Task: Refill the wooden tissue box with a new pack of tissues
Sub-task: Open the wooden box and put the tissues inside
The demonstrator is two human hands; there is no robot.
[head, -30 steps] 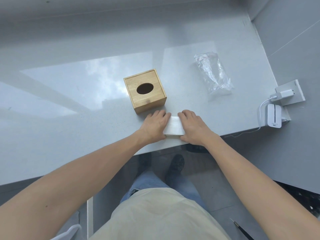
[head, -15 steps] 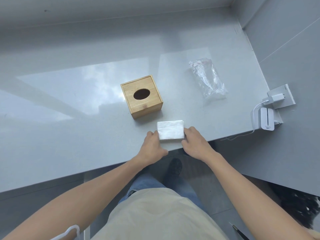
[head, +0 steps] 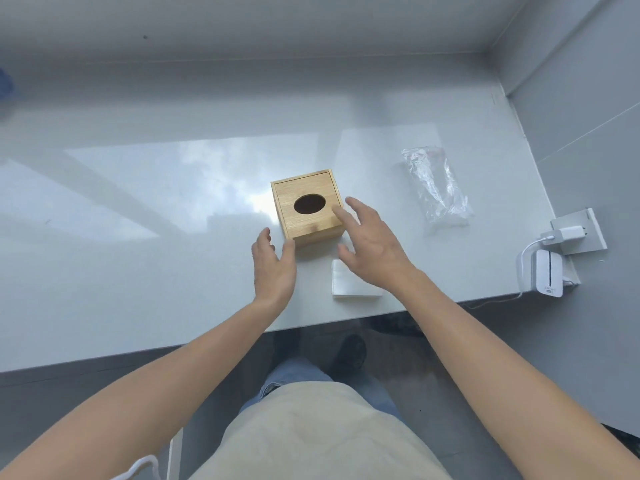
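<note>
The wooden tissue box (head: 304,188) stands on the grey countertop (head: 173,254), its top showing a dark oval hole. A white stack of tissues (head: 346,284) lies flat near the counter's front edge, partly hidden under my right wrist. My left hand (head: 273,268) hovers open just left of the box's near corner, fingers apart, holding nothing. My right hand (head: 372,244) is open at the box's right side, fingertips at its top edge; whether they touch it I cannot tell.
An empty clear plastic wrapper (head: 436,185) lies to the right of the box. At the counter's right end a white charger (head: 564,233) is plugged into a wall socket, with a white device (head: 549,273) and cable below it. The wall rises behind and on the right.
Both hands let go of the tissue stack and moved forward to either side of the wooden box. The stack stays near the counter's edge.
</note>
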